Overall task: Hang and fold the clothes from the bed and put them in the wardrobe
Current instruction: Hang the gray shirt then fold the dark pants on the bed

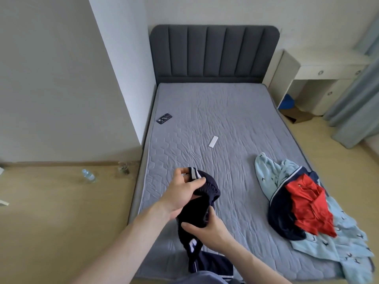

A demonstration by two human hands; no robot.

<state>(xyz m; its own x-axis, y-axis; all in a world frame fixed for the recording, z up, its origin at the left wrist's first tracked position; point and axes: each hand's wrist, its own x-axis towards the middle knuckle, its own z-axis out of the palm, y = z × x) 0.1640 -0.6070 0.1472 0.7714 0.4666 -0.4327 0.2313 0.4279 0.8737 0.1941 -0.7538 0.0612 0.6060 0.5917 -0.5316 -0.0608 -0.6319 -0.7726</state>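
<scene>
I hold a navy garment [196, 214] with white stripes and an elastic waistband above the near left part of the bed [225, 119]. My left hand [182, 191] grips its waistband from above. My right hand [207, 228] pinches the fabric lower down. The rest of the garment hangs down toward the bed's near edge. A pile of clothes lies at the bed's right side: a red garment [307, 203] on top of a navy garment [281, 214], with light blue patterned clothes [338, 242] under and around them.
A phone [164, 118] lies near the bed's left edge and a small white remote [213, 141] at its middle. A plastic bottle [88, 175] and a glass jar [123, 168] stand on the floor to the left. A white desk [320, 72] and curtain [356, 89] are at the right.
</scene>
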